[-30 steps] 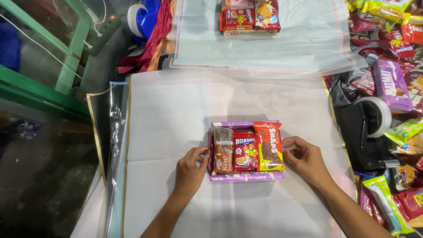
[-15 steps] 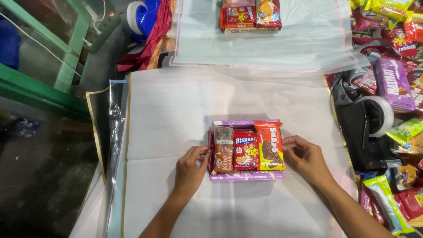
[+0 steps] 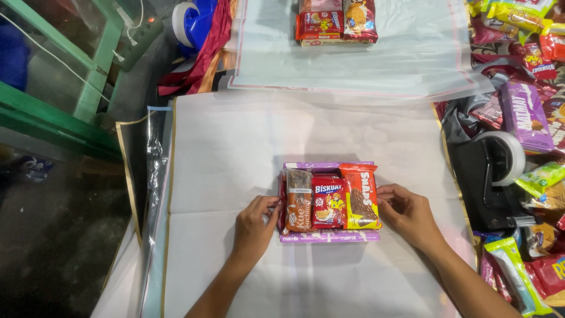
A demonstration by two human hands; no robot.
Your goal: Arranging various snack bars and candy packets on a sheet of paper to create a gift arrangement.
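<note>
Sat centred on the white wrapping sheet (image 3: pixel 235 176) over the worktop: snack bundle (image 3: pixel 329 203). Braced from both sides, left hand (image 3: pixel 254 227) and right hand (image 3: pixel 409 215), fingers curled against its edges, likely keeping the stacked packets squared.

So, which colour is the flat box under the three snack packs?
Purple box, seen best in the head view.
</note>
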